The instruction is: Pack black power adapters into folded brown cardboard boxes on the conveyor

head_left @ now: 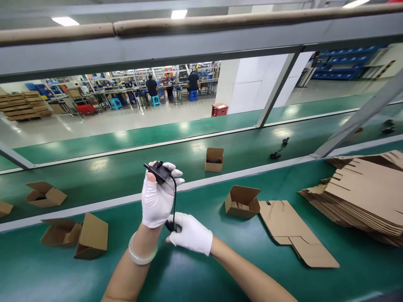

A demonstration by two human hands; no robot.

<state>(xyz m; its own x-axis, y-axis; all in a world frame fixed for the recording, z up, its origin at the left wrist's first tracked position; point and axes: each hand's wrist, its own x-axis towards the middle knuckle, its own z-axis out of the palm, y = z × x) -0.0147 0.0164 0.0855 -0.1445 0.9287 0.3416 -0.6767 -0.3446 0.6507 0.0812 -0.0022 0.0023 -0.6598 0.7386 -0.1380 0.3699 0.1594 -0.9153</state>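
Observation:
In the head view, my white-gloved left hand (pixel 155 200) is raised over the green bench and grips a small black pump-like device (pixel 160 172) with short spouts. A black cable (pixel 175 193) hangs down from it. Lower and to the right, my right hand (pixel 192 233), also gloved, is closed around the dark end of that cable, which its fingers partly cover. Right of my hands stands an open cardboard box (pixel 242 202) with folded flaps inside. Two open boxes lie on the left, a tilted one (pixel 92 236) and another (pixel 61 233) touching it.
Flattened cardboard (pixel 296 228) and a tall stack of box blanks (pixel 368 193) lie at right. Beyond the pale rail, the conveyor belt (pixel 151 161) carries a filled box (pixel 214 160), a corded black device (pixel 278 150) and an open box (pixel 46 195). A slanted metal post (pixel 355 117) rises at right.

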